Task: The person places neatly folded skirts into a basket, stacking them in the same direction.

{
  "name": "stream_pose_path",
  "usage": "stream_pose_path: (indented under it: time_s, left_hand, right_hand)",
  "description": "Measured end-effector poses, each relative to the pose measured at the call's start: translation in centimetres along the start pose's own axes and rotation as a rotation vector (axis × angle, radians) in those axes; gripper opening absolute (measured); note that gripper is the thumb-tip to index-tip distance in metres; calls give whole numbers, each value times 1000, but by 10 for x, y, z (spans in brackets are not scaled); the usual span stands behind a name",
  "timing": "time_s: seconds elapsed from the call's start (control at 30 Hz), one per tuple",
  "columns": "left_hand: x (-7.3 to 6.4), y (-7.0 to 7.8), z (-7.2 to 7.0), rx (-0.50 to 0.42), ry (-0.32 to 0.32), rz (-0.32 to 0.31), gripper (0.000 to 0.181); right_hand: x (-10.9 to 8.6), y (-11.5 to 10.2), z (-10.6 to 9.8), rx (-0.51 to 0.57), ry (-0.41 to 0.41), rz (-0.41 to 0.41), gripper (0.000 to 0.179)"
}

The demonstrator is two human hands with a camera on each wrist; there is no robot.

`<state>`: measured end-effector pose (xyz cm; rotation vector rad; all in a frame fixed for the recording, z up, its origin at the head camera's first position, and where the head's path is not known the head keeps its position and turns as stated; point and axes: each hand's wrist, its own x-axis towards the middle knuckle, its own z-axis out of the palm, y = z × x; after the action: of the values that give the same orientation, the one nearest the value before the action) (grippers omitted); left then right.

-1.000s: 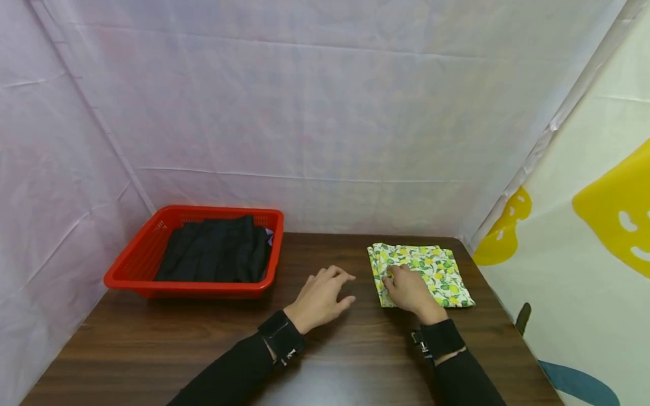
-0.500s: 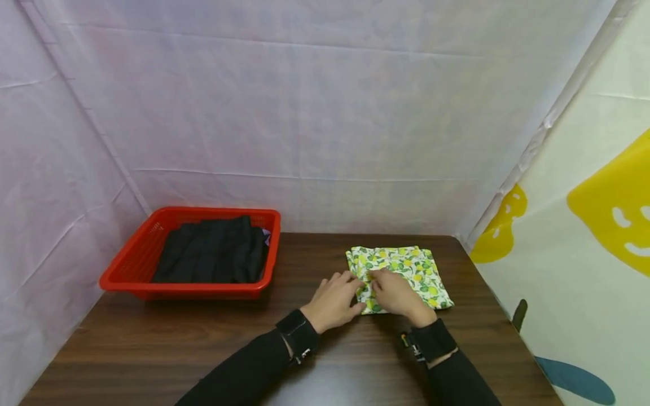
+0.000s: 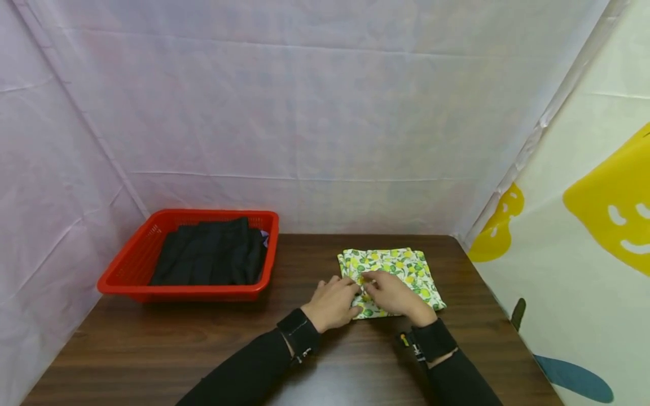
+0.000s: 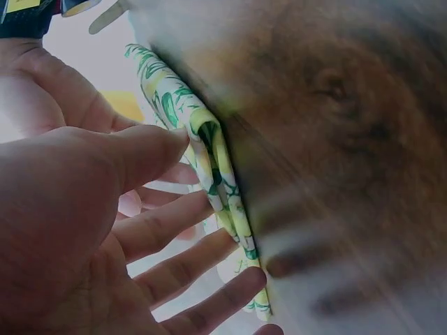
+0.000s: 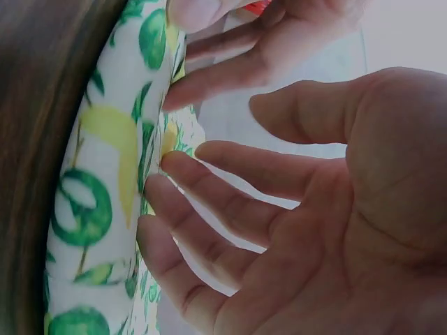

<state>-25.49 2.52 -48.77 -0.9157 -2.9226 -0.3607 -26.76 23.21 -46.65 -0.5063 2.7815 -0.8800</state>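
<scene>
A folded cloth (image 3: 404, 265) with a lemon-and-green-leaf print lies flat on the table. At its left edge is my left hand (image 3: 331, 304), fingers spread; in the left wrist view the thumb and fingertips meet the folded side of the cloth (image 4: 167, 98). My right hand (image 3: 392, 294) is over the near part of the cloth, its relaxed fingers pointing left and their tips on the top layer. From the right wrist view, the thick layered edge of the cloth (image 5: 91, 209) shows beneath those fingertips. The two hands are close together, and neither grips the fabric.
A red plastic basket (image 3: 178, 290) stands at the back left, with black folded fabric (image 3: 205, 254) and a bit of purple inside. Pale fabric walls (image 3: 304, 113) enclose the dark wooden table (image 3: 152, 349) behind and at both sides.
The printed cloth has slid left along the table beneath my right hand. My left hand has moved right to its left edge. The basket stays put.
</scene>
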Motion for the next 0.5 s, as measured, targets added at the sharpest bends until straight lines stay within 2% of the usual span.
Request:
stream_pose_path:
  time_s: [0.2,0.5]
  left_hand:
    - [-8,-6,-7,-27,-11,-6,39]
    - [-31,-21,-15,-54,-9,-13,32]
  right_hand:
    - [-1,7,-6,2,42,-9,48]
    - [-6,15,-16,-65,95,-17,54]
